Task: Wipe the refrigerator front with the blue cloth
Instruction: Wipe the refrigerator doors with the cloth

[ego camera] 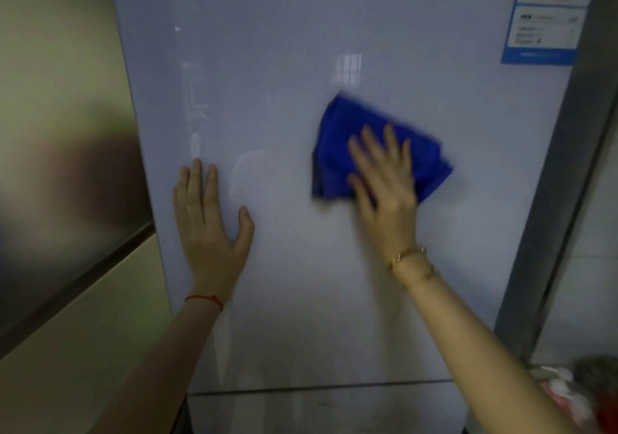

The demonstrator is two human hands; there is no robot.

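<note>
The glossy pale grey refrigerator front (301, 49) fills most of the view. A crumpled blue cloth (347, 139) is pressed flat against the door, right of centre, blurred by motion. My right hand (384, 179) lies spread on the cloth's lower right part and pins it to the door, with a gold bracelet at the wrist. My left hand (207, 223) rests flat on the door near its left edge, fingers apart, holding nothing. A red string circles that wrist.
An energy label sticker (548, 15) sits at the door's upper right. A beige cabinet side (60, 132) stands to the left. The refrigerator's grey side panel (575, 166) runs down the right. A seam (317, 387) divides the upper door from a lower one. Blurred items (575, 390) lie bottom right.
</note>
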